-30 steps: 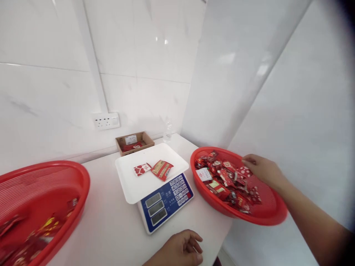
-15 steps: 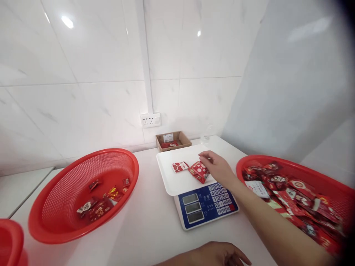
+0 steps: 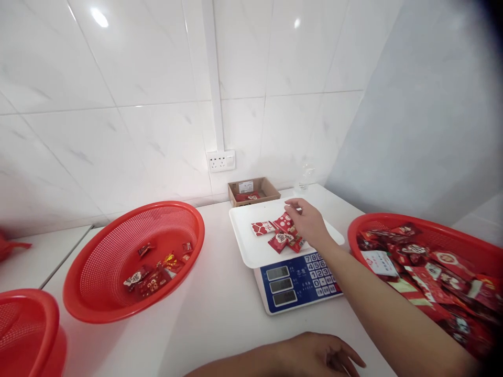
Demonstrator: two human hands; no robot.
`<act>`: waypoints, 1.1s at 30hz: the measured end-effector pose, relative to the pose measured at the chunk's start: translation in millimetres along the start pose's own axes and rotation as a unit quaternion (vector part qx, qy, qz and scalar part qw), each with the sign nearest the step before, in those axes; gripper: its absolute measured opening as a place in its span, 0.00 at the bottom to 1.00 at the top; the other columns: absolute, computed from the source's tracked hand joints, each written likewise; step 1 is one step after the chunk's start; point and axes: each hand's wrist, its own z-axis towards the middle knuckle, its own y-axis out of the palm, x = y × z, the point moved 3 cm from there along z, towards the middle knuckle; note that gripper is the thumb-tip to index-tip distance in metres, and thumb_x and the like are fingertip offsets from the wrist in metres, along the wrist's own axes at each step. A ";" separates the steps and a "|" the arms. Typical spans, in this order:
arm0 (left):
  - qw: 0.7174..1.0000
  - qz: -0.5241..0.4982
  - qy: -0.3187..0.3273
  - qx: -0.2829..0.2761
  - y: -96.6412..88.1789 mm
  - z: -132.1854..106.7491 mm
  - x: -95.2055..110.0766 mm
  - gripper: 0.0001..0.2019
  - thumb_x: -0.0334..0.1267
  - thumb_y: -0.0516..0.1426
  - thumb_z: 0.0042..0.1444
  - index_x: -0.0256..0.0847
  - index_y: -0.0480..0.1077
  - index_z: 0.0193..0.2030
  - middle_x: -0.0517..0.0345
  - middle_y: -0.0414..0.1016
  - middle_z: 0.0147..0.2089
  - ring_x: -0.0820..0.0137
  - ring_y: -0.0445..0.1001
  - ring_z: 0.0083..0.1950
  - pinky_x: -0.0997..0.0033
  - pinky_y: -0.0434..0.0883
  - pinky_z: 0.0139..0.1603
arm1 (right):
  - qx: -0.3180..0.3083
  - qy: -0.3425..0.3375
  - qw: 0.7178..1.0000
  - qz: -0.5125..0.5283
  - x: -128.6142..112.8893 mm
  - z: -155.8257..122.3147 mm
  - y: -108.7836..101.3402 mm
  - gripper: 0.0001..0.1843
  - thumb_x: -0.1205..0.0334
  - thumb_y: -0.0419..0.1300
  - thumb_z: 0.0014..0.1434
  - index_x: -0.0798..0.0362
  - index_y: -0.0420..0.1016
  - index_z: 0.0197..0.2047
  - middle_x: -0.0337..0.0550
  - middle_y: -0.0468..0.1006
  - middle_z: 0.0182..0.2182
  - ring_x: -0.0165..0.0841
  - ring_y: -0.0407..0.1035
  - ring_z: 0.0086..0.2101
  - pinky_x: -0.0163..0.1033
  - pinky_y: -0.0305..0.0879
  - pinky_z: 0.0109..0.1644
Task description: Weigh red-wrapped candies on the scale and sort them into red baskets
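My right hand reaches over the white tray of a blue-faced scale. Its thumb and fingers pinch a red dotted packet just above the tray. Three other small packets lie on the tray beside it, one red and white and two red ones. My left hand rests on the white counter at the bottom edge, fingers loosely apart, holding nothing.
A red basket full of red packets stands at the right. A larger red basket with several packets stands at the left, another red basket at the lower left. A small cardboard box and a wall socket are behind the scale.
My right hand went from the right basket to the scale tray, and more packets now lie there. The camera turned left, bringing the left baskets into view.
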 end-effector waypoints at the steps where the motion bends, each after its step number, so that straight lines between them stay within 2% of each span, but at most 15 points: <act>1: 1.000 0.003 0.000 0.001 0.6 -0.2 1.3 0.43 0.63 0.66 0.16 0.46 0.73 0.45 0.50 0.70 0.36 0.61 0.68 0.37 0.43 0.62 0.52 | -0.001 0.002 1.000 -0.004 -1.2 0.1 0.7 0.15 0.54 0.51 0.56 0.50 0.71 0.42 0.41 0.77 0.34 0.34 0.69 0.31 0.40 0.66 0.36; 4: 1.000 0.004 0.004 -0.001 1.0 1.7 -0.2 0.44 0.64 0.66 0.15 0.46 0.73 0.46 0.50 0.70 0.37 0.61 0.68 0.37 0.44 0.62 0.52 | -0.016 0.001 1.000 -0.020 -1.7 -1.5 3.2 0.17 0.53 0.50 0.57 0.51 0.71 0.46 0.42 0.78 0.35 0.34 0.70 0.32 0.41 0.67 0.36; 9: 1.000 0.009 0.005 -0.005 -1.5 8.2 -11.3 0.43 0.64 0.66 0.18 0.48 0.73 0.47 0.48 0.72 0.39 0.60 0.70 0.39 0.48 0.64 0.51 | -0.028 -0.033 0.996 -0.078 0.7 -17.0 -6.3 0.19 0.55 0.52 0.56 0.51 0.71 0.49 0.46 0.75 0.47 0.41 0.68 0.43 0.48 0.64 0.47; 14: 1.000 0.014 0.015 -0.002 -1.8 10.4 -15.2 0.49 0.64 0.66 0.17 0.43 0.70 0.51 0.49 0.72 0.39 0.59 0.69 0.40 0.44 0.63 0.51 | -0.009 -0.048 0.993 -0.109 9.6 -64.2 -38.9 0.21 0.50 0.50 0.57 0.48 0.71 0.49 0.46 0.76 0.44 0.39 0.71 0.36 0.43 0.68 0.40; 16: 1.000 0.010 0.017 -0.001 -1.0 8.4 -12.3 0.50 0.64 0.66 0.17 0.41 0.70 0.52 0.50 0.71 0.38 0.59 0.69 0.40 0.42 0.62 0.52 | 0.010 -0.049 0.993 -0.110 22.1 -90.9 -53.4 0.19 0.49 0.50 0.57 0.47 0.72 0.47 0.46 0.77 0.42 0.40 0.71 0.38 0.44 0.68 0.42; 18: 1.000 0.011 0.019 -0.006 0.2 6.2 -8.7 0.49 0.64 0.66 0.18 0.40 0.70 0.52 0.51 0.70 0.38 0.60 0.69 0.41 0.43 0.62 0.52 | 0.032 -0.014 0.994 -0.104 44.0 -119.8 -65.3 0.18 0.48 0.51 0.55 0.47 0.73 0.44 0.46 0.78 0.42 0.41 0.71 0.41 0.44 0.68 0.44; 20: 1.000 0.013 0.020 -0.010 1.1 4.8 -6.7 0.47 0.63 0.66 0.21 0.40 0.70 0.51 0.52 0.70 0.37 0.60 0.70 0.41 0.44 0.63 0.52 | 0.040 0.071 0.992 -0.092 74.3 -149.3 -72.0 0.19 0.46 0.52 0.52 0.46 0.73 0.41 0.48 0.79 0.40 0.43 0.73 0.40 0.44 0.70 0.40; 22: 1.000 0.010 0.020 -0.006 1.6 4.7 -7.6 0.45 0.62 0.66 0.23 0.40 0.70 0.50 0.53 0.69 0.36 0.62 0.70 0.40 0.45 0.64 0.52 | 0.012 0.154 0.985 -0.072 105.1 -176.4 -71.8 0.22 0.43 0.52 0.50 0.47 0.72 0.42 0.46 0.79 0.33 0.42 0.74 0.33 0.45 0.71 0.37; 25: 1.000 0.013 0.026 0.002 2.0 6.1 -12.1 0.41 0.61 0.66 0.29 0.39 0.70 0.50 0.53 0.70 0.36 0.63 0.70 0.39 0.46 0.64 0.51 | -0.011 0.229 0.971 -0.073 136.3 -204.4 -66.3 0.23 0.41 0.51 0.48 0.46 0.71 0.39 0.44 0.79 0.30 0.43 0.75 0.33 0.46 0.71 0.37; 29: 0.999 0.023 0.027 0.002 2.4 7.3 -16.4 0.35 0.58 0.65 0.37 0.40 0.70 0.51 0.53 0.71 0.39 0.65 0.70 0.40 0.49 0.65 0.52 | -0.038 0.233 0.968 -0.080 141.9 -210.6 -57.1 0.23 0.40 0.51 0.46 0.44 0.71 0.40 0.42 0.80 0.33 0.42 0.75 0.37 0.45 0.70 0.41; 33: 1.000 0.014 0.021 0.008 2.7 6.2 -16.0 0.37 0.58 0.65 0.34 0.40 0.70 0.51 0.54 0.70 0.37 0.65 0.71 0.40 0.49 0.65 0.52 | -0.052 0.224 0.969 -0.088 135.7 -203.6 -54.6 0.23 0.40 0.49 0.47 0.44 0.71 0.40 0.41 0.81 0.31 0.42 0.75 0.36 0.44 0.71 0.39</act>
